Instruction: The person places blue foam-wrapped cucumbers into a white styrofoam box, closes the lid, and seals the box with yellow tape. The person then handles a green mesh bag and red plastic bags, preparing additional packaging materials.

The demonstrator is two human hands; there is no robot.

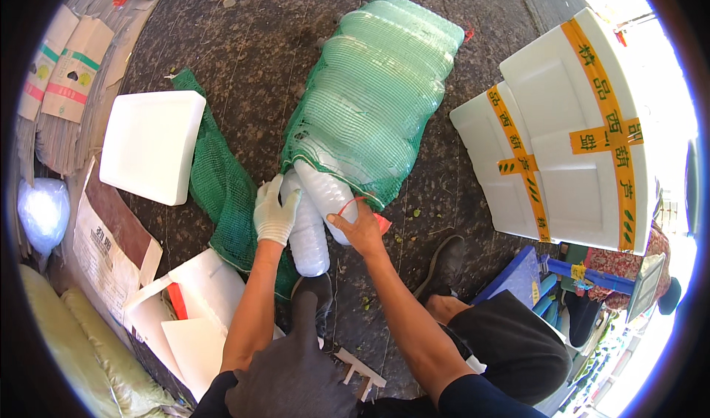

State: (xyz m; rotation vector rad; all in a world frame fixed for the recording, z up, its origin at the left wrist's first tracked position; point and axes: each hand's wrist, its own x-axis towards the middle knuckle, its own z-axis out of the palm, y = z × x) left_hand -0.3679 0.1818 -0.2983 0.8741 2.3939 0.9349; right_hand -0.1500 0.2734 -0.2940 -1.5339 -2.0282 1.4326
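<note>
A stuffed green mesh sack (383, 85) lies on the dark ground in front of me, its mouth towards my feet. Pale, ribbed plastic-looking rolls fill it. Two stick out of the mouth: a left roll (308, 240) and a right roll (327, 188). My left hand (274, 210), in a white knit glove, grips the upper part of the left roll beside the mesh rim. Bare, my right hand (363, 229) is at the rim by the right roll, thumb apart. A thin red cord (350, 200) loops beside it. Its fingertips are hidden.
An empty-looking green mesh sack (224, 179) trails at left, by a white foam lid (152, 146) and an opened foam box (188, 307). Taped foam boxes (577, 141) stand at right. Flattened cartons (77, 74) line the left. A person (615, 274) is at far right.
</note>
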